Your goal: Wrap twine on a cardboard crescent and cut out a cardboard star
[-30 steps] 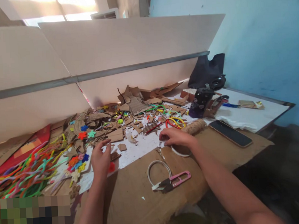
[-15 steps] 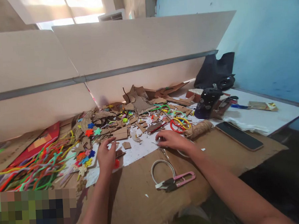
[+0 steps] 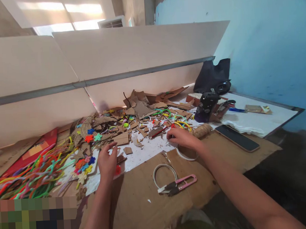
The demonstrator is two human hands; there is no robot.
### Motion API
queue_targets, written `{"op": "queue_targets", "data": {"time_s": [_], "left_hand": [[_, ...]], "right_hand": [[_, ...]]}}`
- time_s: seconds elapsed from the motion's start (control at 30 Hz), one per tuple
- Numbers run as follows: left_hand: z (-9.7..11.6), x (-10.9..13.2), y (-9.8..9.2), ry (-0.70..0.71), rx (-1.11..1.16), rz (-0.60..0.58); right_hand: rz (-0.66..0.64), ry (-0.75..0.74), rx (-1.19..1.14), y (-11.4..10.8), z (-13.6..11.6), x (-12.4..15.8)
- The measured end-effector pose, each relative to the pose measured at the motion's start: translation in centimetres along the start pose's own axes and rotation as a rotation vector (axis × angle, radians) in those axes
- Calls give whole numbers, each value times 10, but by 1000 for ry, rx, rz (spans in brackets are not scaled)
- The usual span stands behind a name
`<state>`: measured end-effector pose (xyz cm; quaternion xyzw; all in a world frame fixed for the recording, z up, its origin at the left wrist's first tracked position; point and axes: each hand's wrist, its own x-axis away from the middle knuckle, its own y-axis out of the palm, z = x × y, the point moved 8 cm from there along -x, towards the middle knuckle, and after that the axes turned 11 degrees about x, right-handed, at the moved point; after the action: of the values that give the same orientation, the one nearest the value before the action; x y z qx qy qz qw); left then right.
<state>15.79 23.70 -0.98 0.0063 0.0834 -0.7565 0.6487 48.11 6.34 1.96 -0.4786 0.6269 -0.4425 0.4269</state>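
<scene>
My L hand [image 3: 108, 162]: fingers parted, empty. R hand [image 3: 183, 139]: curled nr white ring [image 3: 186, 159], can't tell if gripping. Ring prob. light, springy; I'd pinch near edge.

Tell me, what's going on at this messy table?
Someone has both bare hands over a crowded worktop. The right hand has its fingers curled beside a white ring; whether it grips anything is hard to tell. The left hand has its fingers apart, near a small cardboard piece. In front, another pale ring and pink-handled snips lie on a cardboard sheet. Colourful fuzzy strips are heaped on the left.
</scene>
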Motion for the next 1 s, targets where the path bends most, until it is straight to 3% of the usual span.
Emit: {"op": "queue_targets", "data": {"time_s": [0.23, 0.47, 0.7, 0.9, 1.0], "left_hand": [[7, 0, -2, 68, -23, 29], [1, 4, 2, -33, 52, -1], [-1, -4, -1, 47, -1, -2], [0, -4, -3, 89, -38, 19], [4, -4, -3, 110, -54, 16]], "right_hand": [[-38, 33, 81, 8, -19, 2], [-66, 135, 138, 24, -23, -4], [-140, 50, 62, 23, -30, -7], [-121, 41, 137, 30, -52, -7], [-117, 55, 140, 27, -48, -11]]}}
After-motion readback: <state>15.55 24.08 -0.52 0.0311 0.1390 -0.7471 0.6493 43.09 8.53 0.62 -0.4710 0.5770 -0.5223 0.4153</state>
